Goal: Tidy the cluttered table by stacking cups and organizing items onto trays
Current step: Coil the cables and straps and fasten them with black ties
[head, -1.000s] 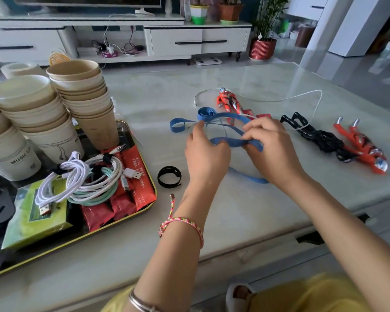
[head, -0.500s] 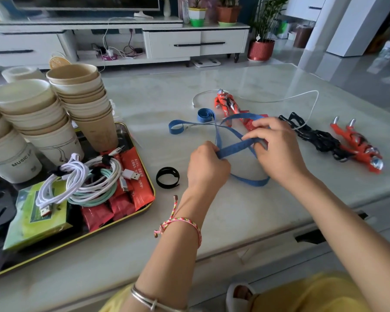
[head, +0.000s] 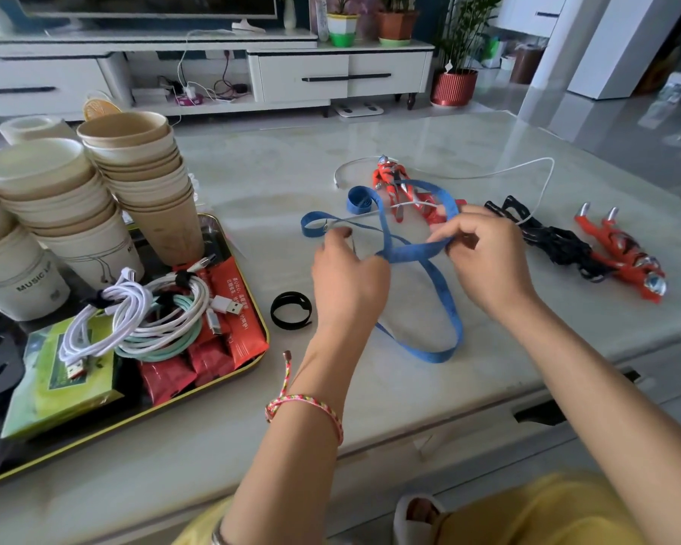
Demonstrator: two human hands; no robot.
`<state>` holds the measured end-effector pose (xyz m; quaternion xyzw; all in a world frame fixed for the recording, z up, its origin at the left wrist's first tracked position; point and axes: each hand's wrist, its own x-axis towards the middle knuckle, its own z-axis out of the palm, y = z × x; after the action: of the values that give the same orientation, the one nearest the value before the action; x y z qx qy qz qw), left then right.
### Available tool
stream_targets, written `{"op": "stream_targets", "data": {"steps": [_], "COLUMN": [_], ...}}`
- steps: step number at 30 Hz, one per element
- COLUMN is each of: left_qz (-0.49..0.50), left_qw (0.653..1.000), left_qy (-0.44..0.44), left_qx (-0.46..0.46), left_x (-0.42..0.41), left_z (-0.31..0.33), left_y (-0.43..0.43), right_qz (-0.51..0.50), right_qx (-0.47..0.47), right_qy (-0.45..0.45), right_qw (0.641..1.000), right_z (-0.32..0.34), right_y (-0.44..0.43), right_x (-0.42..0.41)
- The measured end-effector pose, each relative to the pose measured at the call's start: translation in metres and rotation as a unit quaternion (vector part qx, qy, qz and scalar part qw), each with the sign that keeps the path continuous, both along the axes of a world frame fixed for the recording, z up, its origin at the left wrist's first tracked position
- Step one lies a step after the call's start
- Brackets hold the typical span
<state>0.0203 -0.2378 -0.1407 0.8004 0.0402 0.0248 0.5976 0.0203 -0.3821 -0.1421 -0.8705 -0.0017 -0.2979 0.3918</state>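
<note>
A long blue strap [head: 443,297] lies in loops on the pale table, one end curled into a small roll at the back. My left hand [head: 346,281] grips a stretch of it near the middle, and my right hand [head: 484,257] pinches the same stretch a little to the right, so a short taut piece runs between them. A gold-rimmed tray [head: 252,363] at the left carries stacks of paper cups [head: 142,171], coiled cables [head: 150,312], red packets and a green packet.
A black band [head: 291,310] lies between tray and hands. Behind the strap are a red toy figure [head: 394,182] and a white cable [head: 488,175]; to the right lie a black figure [head: 555,241] and another red figure [head: 626,257]. The table edge runs near my body.
My hands have moved apart along the blue strap, the left drawing left and the right staying near the red figure. A strap loop now arches over that figure.
</note>
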Motion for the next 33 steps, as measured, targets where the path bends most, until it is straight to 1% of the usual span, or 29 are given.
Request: {"op": "stream_targets", "data": {"steps": [2, 4, 6, 7, 9, 10, 11, 13, 14, 15, 16, 18, 20, 21, 22, 23, 24, 25, 26, 27, 28, 30, 32, 33], "left_qz": [0.027, 0.034, 0.043, 0.051, 0.054, 0.046, 0.033, 0.009, 0.002, -0.004, -0.011, -0.033, -0.048, -0.039, -0.015, 0.021, 0.058, 0.089, 0.115, 0.14, 0.165, 0.209, 0.234, 0.245], "left_qw": [0.997, 0.99, 0.983, 0.981, 0.978, 0.976, 0.973, 0.973, 0.974, 0.974, 0.973, 0.969, 0.97, 0.977, 0.985, 0.99, 0.992, 0.991, 0.988, 0.984, 0.978, 0.964, 0.953, 0.949], "left_qy": [0.005, 0.042, 0.063, 0.065, 0.071, 0.082, 0.097, 0.125, 0.134, 0.14, 0.148, 0.164, 0.163, 0.152, 0.128, 0.099, 0.072, 0.049, 0.035, 0.026, 0.019, 0.011, 0.011, 0.013], "left_qx": [-0.074, -0.129, -0.168, -0.177, -0.189, -0.198, -0.206, -0.196, -0.186, -0.178, -0.176, -0.183, -0.173, -0.147, -0.119, -0.093, -0.082, -0.083, -0.092, -0.106, -0.124, -0.163, -0.19, -0.198], "left_x": [0.001, 0.002, 0.003, 0.002, 0.001, 0.0, -0.001, -0.003, -0.003, -0.004, -0.005, -0.006, -0.006, -0.007, -0.007, -0.008, -0.01, -0.01, -0.009, -0.008, -0.006, -0.005, -0.004, -0.002], "left_z": [0.004, 0.006, 0.006, 0.007, 0.007, 0.008, 0.008, 0.008, 0.007, 0.007, 0.006, 0.007, 0.008, 0.006, 0.005, 0.002, 0.003, 0.004, 0.004, 0.005, 0.006, 0.01, 0.01, 0.009], "left_y": [0.002, 0.002, 0.001, 0.001, 0.001, 0.001, 0.001, 0.002, 0.003, 0.003, 0.004, 0.006, 0.004, 0.003, 0.002, 0.002, 0.003, 0.005, 0.007, 0.009, 0.012, 0.015, 0.019, 0.023], "right_qz": [0.041, 0.076, 0.082, 0.072, 0.049, 0.042, 0.042, 0.056, 0.064, 0.072, 0.076, 0.055, -0.012, -0.06, -0.111, -0.152, -0.174, -0.17, -0.144, -0.094, -0.025, 0.097, 0.148, 0.15], "right_qx": [0.002, -0.025, -0.044, -0.031, 0.035, 0.092, 0.162, 0.295, 0.333, 0.348, 0.339, 0.279, 0.204, 0.168, 0.13, 0.097, 0.072, 0.056, 0.047, 0.043, 0.037, 0.007, -0.057, -0.128], "right_qy": [0.007, 0.001, 0.005, 0.022, 0.076, 0.104, 0.125, 0.146, 0.15, 0.152, 0.153, 0.157, 0.173, 0.182, 0.171, 0.137, 0.083, 0.029, -0.007, -0.019, -0.009, 0.053, 0.117, 0.142], "right_qw": [0.999, 0.997, 0.996, 0.997, 0.995, 0.989, 0.978, 0.943, 0.929, 0.922, 0.925, 0.946, 0.963, 0.967, 0.97, 0.974, 0.979, 0.983, 0.988, 0.995, 0.999, 0.994, 0.98, 0.97], "right_z": [0.002, 0.004, 0.005, 0.006, 0.007, 0.009, 0.01, 0.014, 0.014, 0.014, 0.012, 0.006, 0.003, 0.002, 0.006, 0.01, 0.014, 0.019, 0.022, 0.024, 0.023, 0.014, -0.002, -0.012], "right_y": [0.008, 0.012, 0.013, 0.012, 0.011, 0.01, 0.01, 0.009, 0.007, 0.006, 0.006, 0.004, -0.003, -0.007, -0.01, -0.01, -0.007, 0.001, 0.013, 0.029, 0.046, 0.074, 0.091, 0.099], "right_x": [-0.007, -0.014, -0.017, -0.017, -0.016, -0.015, -0.015, -0.015, -0.015, -0.016, -0.016, -0.013, -0.005, -0.002, 0.001, 0.001, 0.001, 0.002, 0.003, 0.007, 0.013, 0.029, 0.052, 0.068]}}
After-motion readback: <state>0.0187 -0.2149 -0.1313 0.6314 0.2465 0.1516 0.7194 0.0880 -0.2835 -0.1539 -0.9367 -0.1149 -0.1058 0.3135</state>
